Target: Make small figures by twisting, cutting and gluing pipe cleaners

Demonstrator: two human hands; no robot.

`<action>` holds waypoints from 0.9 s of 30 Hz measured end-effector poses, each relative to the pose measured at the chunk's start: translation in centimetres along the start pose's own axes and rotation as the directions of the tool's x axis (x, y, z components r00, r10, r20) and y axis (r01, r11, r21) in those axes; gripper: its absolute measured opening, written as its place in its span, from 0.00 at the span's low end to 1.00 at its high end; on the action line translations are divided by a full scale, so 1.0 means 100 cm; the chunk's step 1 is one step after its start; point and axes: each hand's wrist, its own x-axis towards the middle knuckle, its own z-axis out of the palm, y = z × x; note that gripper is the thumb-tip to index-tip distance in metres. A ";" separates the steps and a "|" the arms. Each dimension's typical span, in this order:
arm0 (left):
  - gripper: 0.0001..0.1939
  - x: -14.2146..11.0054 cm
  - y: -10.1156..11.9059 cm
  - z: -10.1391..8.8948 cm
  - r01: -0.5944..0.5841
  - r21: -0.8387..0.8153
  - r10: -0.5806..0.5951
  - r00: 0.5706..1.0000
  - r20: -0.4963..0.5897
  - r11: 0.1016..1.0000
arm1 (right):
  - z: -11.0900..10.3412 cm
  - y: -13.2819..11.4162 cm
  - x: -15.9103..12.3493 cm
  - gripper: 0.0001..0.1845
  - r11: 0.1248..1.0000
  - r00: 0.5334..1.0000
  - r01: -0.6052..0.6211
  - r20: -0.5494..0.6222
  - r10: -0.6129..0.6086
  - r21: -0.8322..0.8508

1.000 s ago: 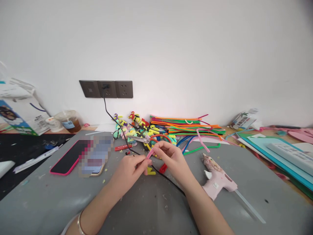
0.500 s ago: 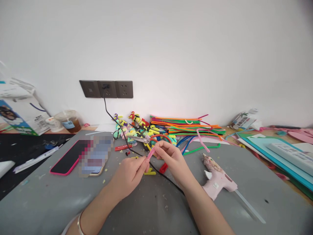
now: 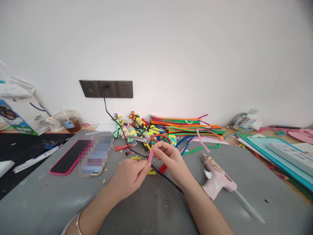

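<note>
Pinching the lower end of a short pink strip [image 3: 150,155], the left hand [image 3: 132,173] has its thumb and forefinger closed on it, while the right hand [image 3: 172,160] grips the upper end between its fingertips. The strip is pale pink, narrow and slightly curved, tilted so that its top leans to the right; its ends are hidden by the fingers, and its surface is too small to tell whether it is fuzzy or smooth. It is held above the grey mat [image 3: 156,209], in front of the black cable [image 3: 168,179]. Its colour is close to that of the bent pink stem [image 3: 202,141] near the bundle of coloured stems [image 3: 190,128]. Small yellow pieces [image 3: 152,171] lie just beyond the left hand's fingers, and a red piece [image 3: 163,168] is beside the right hand. Farther right rests a pink glue gun [image 3: 216,182] with a translucent stick [image 3: 249,206] in its back.
</note>
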 end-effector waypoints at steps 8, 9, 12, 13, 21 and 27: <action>0.19 -0.001 -0.007 0.005 0.002 0.016 0.000 0.998 -0.066 1.000 | 0.000 -0.001 -0.001 0.15 0.998 0.999 0.045 -0.002 -0.045 0.044; 0.19 -0.001 -0.006 0.005 -0.007 0.018 0.008 0.997 -0.074 1.000 | 0.000 -0.001 -0.001 0.16 0.998 0.999 0.047 0.003 -0.047 0.050; 0.19 0.000 -0.004 0.003 -0.031 -0.010 0.030 0.992 -0.122 0.999 | -0.001 -0.001 -0.001 0.16 0.996 0.999 0.052 0.000 -0.052 0.069; 0.18 0.000 -0.003 0.002 -0.040 -0.031 0.034 0.988 -0.152 0.999 | -0.001 -0.001 -0.001 0.17 0.996 0.998 0.055 -0.008 -0.054 0.074; 0.05 0.006 -0.006 0.006 -0.116 -0.117 0.050 0.888 -0.457 0.986 | -0.001 -0.001 0.000 0.18 0.998 0.999 0.033 -0.007 -0.033 0.049; 0.05 0.004 -0.005 0.002 -0.152 -0.142 0.049 0.830 -0.556 0.978 | 0.000 -0.002 -0.001 0.19 0.999 1.000 0.017 -0.003 -0.017 0.036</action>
